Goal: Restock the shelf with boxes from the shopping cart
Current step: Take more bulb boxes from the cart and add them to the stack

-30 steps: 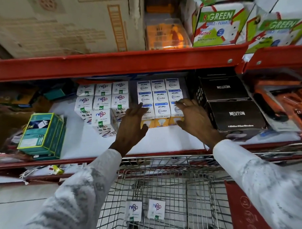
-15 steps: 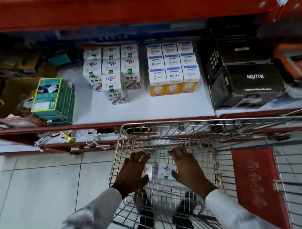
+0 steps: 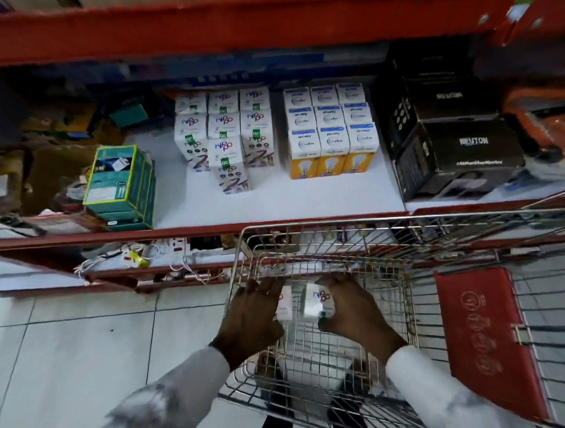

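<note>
White boxes (image 3: 318, 300) sit between both hands (image 3: 252, 314) in cart (image 3: 401, 273).

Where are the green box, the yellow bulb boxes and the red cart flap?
green box (image 3: 113, 181): head view, top face.
yellow bulb boxes (image 3: 331, 164): head view, middle box's front.
red cart flap (image 3: 484, 338): head view, centre.

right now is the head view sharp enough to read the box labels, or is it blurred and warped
Head view: motion blur smears the edges, worst on the red upper shelf beam and the black boxes. The white boxes on the shelf read only as large logos. Wide-angle distortion bows the shopping cart rim. The left hand and right hand are soft, and the small box between them is legible only by its logo.
</note>
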{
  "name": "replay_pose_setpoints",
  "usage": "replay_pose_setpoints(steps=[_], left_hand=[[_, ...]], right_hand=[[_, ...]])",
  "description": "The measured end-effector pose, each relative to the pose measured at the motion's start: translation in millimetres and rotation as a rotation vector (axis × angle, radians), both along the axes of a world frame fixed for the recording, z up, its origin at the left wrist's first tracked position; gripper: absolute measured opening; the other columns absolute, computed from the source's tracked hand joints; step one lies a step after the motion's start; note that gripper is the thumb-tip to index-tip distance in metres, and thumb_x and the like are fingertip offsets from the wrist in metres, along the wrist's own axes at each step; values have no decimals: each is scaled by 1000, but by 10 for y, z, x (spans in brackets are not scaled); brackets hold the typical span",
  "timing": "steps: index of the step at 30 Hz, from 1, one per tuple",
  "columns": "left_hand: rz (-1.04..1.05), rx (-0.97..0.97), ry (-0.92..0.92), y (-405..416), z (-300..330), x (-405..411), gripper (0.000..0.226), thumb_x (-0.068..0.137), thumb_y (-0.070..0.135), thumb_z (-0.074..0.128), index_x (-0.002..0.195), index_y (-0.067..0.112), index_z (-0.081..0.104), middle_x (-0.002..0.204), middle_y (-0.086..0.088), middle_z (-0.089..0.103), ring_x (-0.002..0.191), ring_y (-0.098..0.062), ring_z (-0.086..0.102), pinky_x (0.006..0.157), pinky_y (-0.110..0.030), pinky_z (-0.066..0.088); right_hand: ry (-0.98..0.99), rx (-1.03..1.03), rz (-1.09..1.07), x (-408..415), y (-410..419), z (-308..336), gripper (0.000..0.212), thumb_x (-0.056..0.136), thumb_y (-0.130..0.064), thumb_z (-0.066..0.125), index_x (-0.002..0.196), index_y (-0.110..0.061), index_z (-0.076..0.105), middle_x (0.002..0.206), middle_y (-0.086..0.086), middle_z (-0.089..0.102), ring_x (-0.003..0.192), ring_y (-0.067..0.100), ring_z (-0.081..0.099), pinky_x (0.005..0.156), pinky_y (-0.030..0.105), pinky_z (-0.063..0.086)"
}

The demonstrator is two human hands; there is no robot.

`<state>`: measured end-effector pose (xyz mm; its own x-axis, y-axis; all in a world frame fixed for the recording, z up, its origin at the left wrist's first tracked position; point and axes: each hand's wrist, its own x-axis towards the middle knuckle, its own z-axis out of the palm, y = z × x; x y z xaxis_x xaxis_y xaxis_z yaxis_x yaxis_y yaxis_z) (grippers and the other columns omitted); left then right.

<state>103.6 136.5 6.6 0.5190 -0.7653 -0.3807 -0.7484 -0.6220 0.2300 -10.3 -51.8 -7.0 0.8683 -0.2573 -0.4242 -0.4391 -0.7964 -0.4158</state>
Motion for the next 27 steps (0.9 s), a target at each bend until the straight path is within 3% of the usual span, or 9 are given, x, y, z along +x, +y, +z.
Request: replay_pose_setpoints(steps=[6, 11, 15, 18, 22, 27], left_hand=[[82, -277, -105, 269, 1313, 411, 72, 62, 48, 62, 130, 29, 47, 120, 4, 61, 89, -23, 69, 68, -36, 59], [207, -325, -219, 403, 1882, 983, 79, 61, 53, 72, 133, 28, 48, 125, 5, 61, 90, -22, 71, 71, -36, 60], [305, -291, -243, 356, 1811, 1580, 78, 65, 45, 78, 134, 24, 49, 129, -2, 58, 102, -31, 66, 80, -41, 57], [369, -290, -244, 266, 1564, 1974, 78, 64, 41, 80, 133, 21, 50, 127, -6, 58, 106, -34, 65, 83, -43, 55], [376, -280, -249, 129, 1269, 2308, 75, 62, 37, 80, 129, 17, 53, 122, -9, 55, 100, -37, 66, 80, -43, 54], [358, -257, -263, -47, 1092, 2471, 70, 62, 39, 77, 123, 16, 53, 119, -13, 47, 86, -41, 66, 75, -47, 56]], right_hand=[[-203, 149, -101, 421, -190, 1167, 81, 49, -37, 84, 124, -32, 55, 115, -7, 60, 103, 15, 60, 85, 33, 54], [-323, 72, -58, 1072, -218, 1765, 84, 53, -32, 89, 129, -25, 55, 113, -7, 49, 106, 11, 52, 89, 27, 47], [-360, -22, -50, 1714, -209, 1763, 85, 56, -31, 89, 132, -16, 53, 114, 3, 48, 102, 22, 56, 82, 26, 44], [-349, -103, -18, 2075, -226, 1606, 87, 56, -29, 89, 134, -13, 53, 121, 8, 49, 106, 27, 57, 87, 30, 48], [-333, -161, 12, 2379, -276, 1382, 81, 55, -28, 89, 127, -10, 57, 124, 11, 50, 106, 31, 60, 91, 40, 52], [-341, -157, 16, 2574, -312, 1238, 89, 57, -26, 90, 136, -9, 51, 133, 11, 46, 113, 31, 58, 100, 36, 49]])
